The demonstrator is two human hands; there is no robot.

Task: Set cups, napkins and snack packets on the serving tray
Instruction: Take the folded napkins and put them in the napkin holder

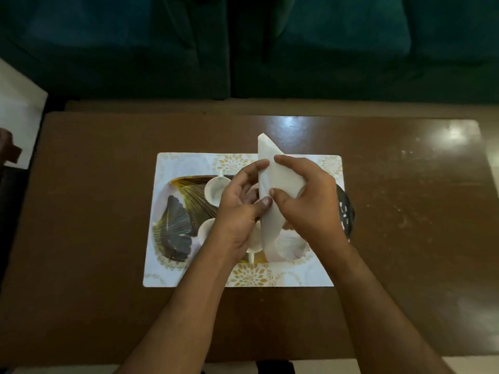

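Two hands hold one white napkin up over the serving tray, which sits on a placemat on the brown counter. The left hand pinches its edge and the right hand wraps its other side. Its long side runs from 12 o'clock to 6 o'clock, with the pointy tip at 12. White cups already sit on the tray (at least two). The napkin still needs setting down, and I see no snack packets yet.

Brown wooden table, white floral placemat flat at centre
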